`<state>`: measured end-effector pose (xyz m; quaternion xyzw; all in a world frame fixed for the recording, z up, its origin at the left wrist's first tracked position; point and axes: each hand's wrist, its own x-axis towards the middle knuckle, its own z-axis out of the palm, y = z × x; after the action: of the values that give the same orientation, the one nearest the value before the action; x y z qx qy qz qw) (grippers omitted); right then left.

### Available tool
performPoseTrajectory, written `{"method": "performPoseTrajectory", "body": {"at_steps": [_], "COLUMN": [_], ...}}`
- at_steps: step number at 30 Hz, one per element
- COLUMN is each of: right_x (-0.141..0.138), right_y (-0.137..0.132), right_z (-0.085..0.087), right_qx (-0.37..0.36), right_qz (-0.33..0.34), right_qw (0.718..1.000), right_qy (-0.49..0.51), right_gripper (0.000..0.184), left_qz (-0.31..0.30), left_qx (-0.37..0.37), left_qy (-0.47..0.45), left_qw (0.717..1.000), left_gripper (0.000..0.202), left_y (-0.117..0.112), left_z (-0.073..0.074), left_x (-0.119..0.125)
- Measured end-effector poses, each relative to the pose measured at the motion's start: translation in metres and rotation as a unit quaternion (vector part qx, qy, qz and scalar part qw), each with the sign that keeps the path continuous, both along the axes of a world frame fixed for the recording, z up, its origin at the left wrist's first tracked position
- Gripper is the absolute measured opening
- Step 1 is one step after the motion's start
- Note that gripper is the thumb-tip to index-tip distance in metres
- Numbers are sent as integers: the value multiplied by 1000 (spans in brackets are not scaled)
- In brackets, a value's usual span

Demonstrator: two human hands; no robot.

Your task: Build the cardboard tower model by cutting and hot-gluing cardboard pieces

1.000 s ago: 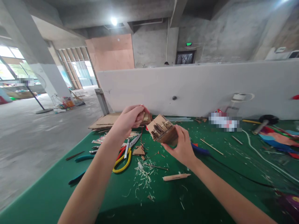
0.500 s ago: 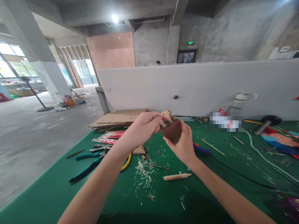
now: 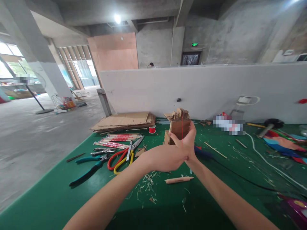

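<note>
My right hand point(image 3: 190, 137) grips a small brown cardboard model point(image 3: 180, 128) from its right side, above the green table. Round cardboard pieces point(image 3: 178, 113) sit along the model's top edge. From there a red string point(image 3: 182, 131) runs straight down its face to my left hand point(image 3: 169, 158). That hand is closed at the string's lower end, just below and in front of my right wrist; its fingertips are mostly hidden. Left of the hands lie scissors point(image 3: 122, 159) with red and yellow handles. A small red spool point(image 3: 152, 129) stands behind.
Teal-handled pliers point(image 3: 90, 171) and wrapped sticks point(image 3: 117, 138) lie on the left. Cardboard sheets point(image 3: 122, 121) are stacked at the back by the white partition point(image 3: 153, 91). Shavings point(image 3: 150, 182) and a beige marker point(image 3: 179, 180) lie in front. A dark cable point(image 3: 237, 174) crosses the right side.
My left hand has moved from the model's top down to below it, drawing the red string down its face. The model has turned more upright in my right hand.
</note>
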<state>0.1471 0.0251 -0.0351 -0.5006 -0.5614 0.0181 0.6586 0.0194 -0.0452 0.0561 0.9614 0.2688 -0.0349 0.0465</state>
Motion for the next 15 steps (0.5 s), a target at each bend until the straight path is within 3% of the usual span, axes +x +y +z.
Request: {"method": "performPoseTrajectory", "body": {"at_steps": [5,9,15], "right_x": [8,16,19], "right_y": [-8,-7,1], "right_z": [2,-1,-13], "right_qx": [-2,13,5], "right_qz": [-17,-9,44], "right_qw": [996,995,991], "right_qy": [-89,-101,-126], "right_gripper": [93,82,57], "left_qz": [-20,-13,-57], "left_qx": [-83,-96,-87], "left_qy": [27,31,104], "left_qw": [996,995,989], "left_gripper": [31,30,33], "left_y": [6,7,-7], "left_z": [-8,-12,-21], "left_x": [4,5,20]}}
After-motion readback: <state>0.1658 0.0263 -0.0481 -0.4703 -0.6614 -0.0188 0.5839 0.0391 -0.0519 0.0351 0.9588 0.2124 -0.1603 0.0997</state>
